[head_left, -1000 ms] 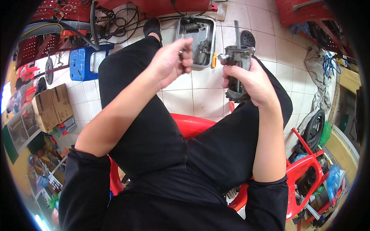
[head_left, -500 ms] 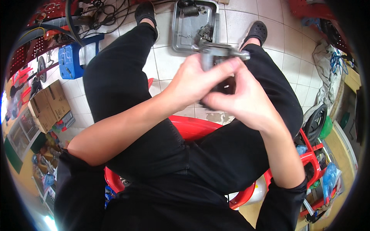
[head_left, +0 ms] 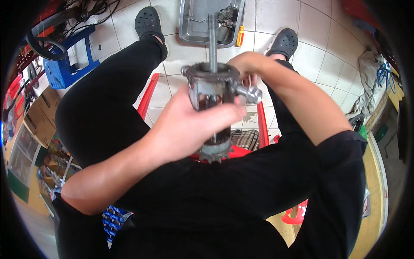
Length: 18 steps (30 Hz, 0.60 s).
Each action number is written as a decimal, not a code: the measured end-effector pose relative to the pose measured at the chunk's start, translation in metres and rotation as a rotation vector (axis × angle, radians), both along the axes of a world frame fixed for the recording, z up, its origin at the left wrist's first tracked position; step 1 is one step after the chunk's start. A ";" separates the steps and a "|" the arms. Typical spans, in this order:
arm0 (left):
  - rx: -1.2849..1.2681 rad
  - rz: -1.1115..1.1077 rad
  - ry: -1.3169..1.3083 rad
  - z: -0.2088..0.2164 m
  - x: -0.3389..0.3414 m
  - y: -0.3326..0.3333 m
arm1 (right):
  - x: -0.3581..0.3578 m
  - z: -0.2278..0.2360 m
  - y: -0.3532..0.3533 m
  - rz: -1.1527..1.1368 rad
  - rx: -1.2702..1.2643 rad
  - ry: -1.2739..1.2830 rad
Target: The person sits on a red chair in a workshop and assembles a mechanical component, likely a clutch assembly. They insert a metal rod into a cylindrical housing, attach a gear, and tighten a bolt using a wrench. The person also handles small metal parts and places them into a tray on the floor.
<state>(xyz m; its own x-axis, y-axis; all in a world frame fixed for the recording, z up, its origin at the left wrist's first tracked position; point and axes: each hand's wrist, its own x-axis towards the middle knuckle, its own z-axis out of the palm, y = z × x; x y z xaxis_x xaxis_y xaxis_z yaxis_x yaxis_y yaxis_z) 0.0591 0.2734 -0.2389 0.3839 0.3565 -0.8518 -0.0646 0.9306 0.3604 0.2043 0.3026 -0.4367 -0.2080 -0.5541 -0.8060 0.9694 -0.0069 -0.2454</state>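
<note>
My left hand [head_left: 185,123] is wrapped around a greasy metal cylinder with cut-out sides [head_left: 199,93], held upright above my lap. A long threaded rod [head_left: 212,43] stands up out of its round top, and a toothed sprocket [head_left: 214,156] forms its lower end. From its right side sticks a shiny bolt [head_left: 250,93]. My right hand [head_left: 246,64] is bent downward just behind the cylinder's right side. Its fingers are mostly hidden, so whether they touch or hold anything does not show.
On the tiled floor ahead lies a grey metal tray [head_left: 186,32] with greasy parts, beside a yellow-handled screwdriver [head_left: 240,36]. A blue plastic stool [head_left: 64,71] is at the left, near cardboard boxes [head_left: 42,114]. Red plastic chair parts [head_left: 148,97] show between my legs.
The cylinder has come down and nearer, turning upright so its rod and sprocket show. My right hand has left its near side and moved behind it. The view has shifted slightly.
</note>
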 end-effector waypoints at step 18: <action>-0.104 0.240 0.153 -0.015 -0.010 0.009 | 0.027 -0.221 -0.332 -0.449 0.309 -0.206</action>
<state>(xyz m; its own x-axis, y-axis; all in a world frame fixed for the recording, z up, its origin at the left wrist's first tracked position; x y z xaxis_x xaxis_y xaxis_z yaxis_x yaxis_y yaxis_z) 0.0488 0.2820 -0.2539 0.1633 0.3291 -0.9301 -0.2394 0.9278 0.2863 0.2312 -0.0292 -0.6581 -0.1898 -0.1803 -0.9651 0.9159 -0.3867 -0.1078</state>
